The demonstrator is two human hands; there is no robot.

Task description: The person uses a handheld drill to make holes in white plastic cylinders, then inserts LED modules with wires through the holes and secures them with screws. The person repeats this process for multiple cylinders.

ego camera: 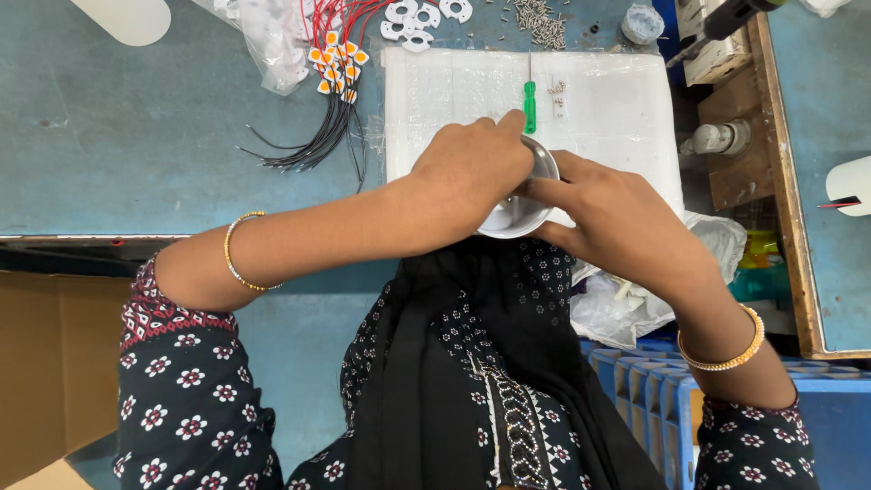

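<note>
Metal, round and shiny, the cup (522,213) sits between your two hands at the near edge of the white pad (599,109). Your left hand (472,168) is closed over its rim from above. Your right hand (617,222) grips its right side, fingers pressed on it. A green screwdriver (530,104) lies just behind the cup.

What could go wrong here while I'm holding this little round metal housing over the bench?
The round metal housing sits between the left hand and right hand at the bench edge, so a slip might drop it into your lap. The green screwdriver and loose screws lie close and could be knocked.
</note>
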